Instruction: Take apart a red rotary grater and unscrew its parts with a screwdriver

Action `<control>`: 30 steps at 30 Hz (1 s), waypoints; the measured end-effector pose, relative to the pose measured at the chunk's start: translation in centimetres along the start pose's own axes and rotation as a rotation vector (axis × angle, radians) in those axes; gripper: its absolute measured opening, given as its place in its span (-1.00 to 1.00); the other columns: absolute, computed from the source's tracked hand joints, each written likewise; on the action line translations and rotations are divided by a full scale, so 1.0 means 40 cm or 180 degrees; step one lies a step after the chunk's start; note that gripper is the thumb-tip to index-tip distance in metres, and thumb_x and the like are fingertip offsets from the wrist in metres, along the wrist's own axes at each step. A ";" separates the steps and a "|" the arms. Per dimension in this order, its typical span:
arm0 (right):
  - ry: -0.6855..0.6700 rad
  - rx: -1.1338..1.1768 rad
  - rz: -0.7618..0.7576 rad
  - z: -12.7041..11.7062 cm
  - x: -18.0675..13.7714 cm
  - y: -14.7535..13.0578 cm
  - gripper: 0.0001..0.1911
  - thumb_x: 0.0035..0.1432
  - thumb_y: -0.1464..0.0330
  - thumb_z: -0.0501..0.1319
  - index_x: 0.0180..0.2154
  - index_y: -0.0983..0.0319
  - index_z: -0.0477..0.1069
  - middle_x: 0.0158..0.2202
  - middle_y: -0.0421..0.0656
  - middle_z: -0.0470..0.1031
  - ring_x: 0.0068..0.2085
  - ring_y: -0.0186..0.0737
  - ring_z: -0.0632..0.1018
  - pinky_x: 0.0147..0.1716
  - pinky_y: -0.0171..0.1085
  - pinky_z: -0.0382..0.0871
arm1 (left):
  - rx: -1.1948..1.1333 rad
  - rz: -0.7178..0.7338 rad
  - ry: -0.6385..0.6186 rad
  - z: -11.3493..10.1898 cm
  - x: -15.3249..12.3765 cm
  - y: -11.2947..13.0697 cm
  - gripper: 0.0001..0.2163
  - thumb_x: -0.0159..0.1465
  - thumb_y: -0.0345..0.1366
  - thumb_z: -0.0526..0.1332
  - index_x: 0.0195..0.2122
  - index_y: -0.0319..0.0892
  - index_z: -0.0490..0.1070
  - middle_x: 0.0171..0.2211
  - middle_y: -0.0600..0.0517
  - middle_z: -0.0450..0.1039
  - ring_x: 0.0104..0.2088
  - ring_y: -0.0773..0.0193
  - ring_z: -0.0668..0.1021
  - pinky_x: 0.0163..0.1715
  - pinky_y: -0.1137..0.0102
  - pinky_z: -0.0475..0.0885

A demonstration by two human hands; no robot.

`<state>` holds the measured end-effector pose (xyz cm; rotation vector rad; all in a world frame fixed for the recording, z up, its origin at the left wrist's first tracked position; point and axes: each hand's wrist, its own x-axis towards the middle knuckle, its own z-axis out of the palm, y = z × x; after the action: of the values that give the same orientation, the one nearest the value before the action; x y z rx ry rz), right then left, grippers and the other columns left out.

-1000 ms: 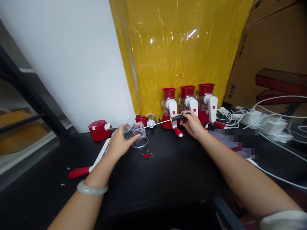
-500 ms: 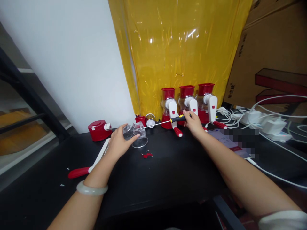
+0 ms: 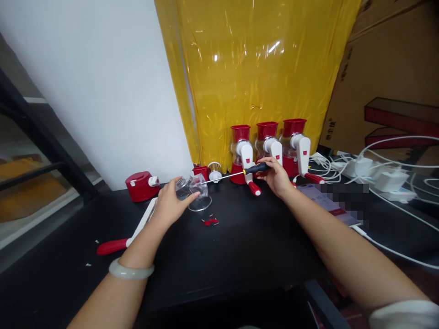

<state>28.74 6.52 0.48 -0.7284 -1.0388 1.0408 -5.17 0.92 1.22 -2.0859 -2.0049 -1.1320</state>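
My left hand [image 3: 170, 202] is closed on a clear plastic grater housing [image 3: 199, 186] that lies on the black table. My right hand [image 3: 277, 177] grips the dark handle of a screwdriver [image 3: 255, 169]. Its long metal shaft runs left, with the tip at the clear housing; exactly what the tip touches is too small to make out. Just in front of the housing lie a small red part and a few screws [image 3: 211, 222]. Under my left forearm rests a white crank with a red handle [image 3: 113, 246]. A red round base [image 3: 142, 186] stands behind it.
Three red and white rotary graters [image 3: 241, 155] stand along the yellow sheet [image 3: 257, 68]. A metal grating drum [image 3: 215, 172] and a red part [image 3: 200, 172] sit behind the housing. White cables and chargers [image 3: 391, 180] and a phone-like device [image 3: 318, 198] lie on the right.
The fingers of my right hand have shifted and loosened round the screwdriver handle, which has turned so that its yellow stripes no longer show. My left hand and the housing stay in place.
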 end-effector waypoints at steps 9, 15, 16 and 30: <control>0.0327 -0.0592 -0.0025 0.008 0.011 0.012 -0.66 -0.03 0.04 0.35 -0.41 0.12 0.34 -0.65 -0.33 0.29 -0.63 -0.33 0.32 -0.57 -0.26 0.30 | -0.0022 0.0002 -0.0012 -0.002 0.000 0.002 -0.27 0.11 0.15 0.33 0.21 -0.17 0.30 0.12 -0.24 0.45 0.17 -0.13 0.46 0.11 0.06 0.37; -0.0053 0.0166 0.0095 0.003 0.001 0.002 -0.75 -0.12 0.23 0.29 -0.33 0.13 0.37 -0.47 -0.28 0.44 -0.52 -0.32 0.45 -0.50 -0.28 0.37 | -0.0015 -0.0033 -0.0026 -0.001 0.000 0.002 -0.26 0.11 0.14 0.35 0.22 -0.16 0.30 0.14 -0.23 0.45 0.17 -0.14 0.45 0.11 0.06 0.37; -0.0071 0.0159 0.0077 0.002 0.001 0.002 -0.75 -0.11 0.21 0.30 -0.33 0.13 0.37 -0.46 -0.28 0.45 -0.52 -0.32 0.45 -0.51 -0.27 0.37 | -0.0015 -0.0042 -0.0034 -0.001 0.000 0.002 -0.26 0.11 0.14 0.35 0.22 -0.16 0.29 0.14 -0.23 0.44 0.18 -0.14 0.45 0.11 0.06 0.37; 0.0047 0.0095 0.0214 0.002 0.005 0.003 -0.79 -0.09 0.29 0.29 -0.34 0.14 0.36 -0.49 -0.28 0.40 -0.52 -0.33 0.40 -0.51 -0.29 0.34 | -0.0042 -0.0006 -0.0011 0.002 0.001 -0.002 -0.26 0.11 0.14 0.35 0.22 -0.17 0.29 0.14 -0.22 0.45 0.18 -0.13 0.45 0.12 0.07 0.37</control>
<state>28.66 6.74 0.48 -0.7498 -0.9897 1.1048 -5.22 1.00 1.14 -2.0939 -2.0070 -1.1458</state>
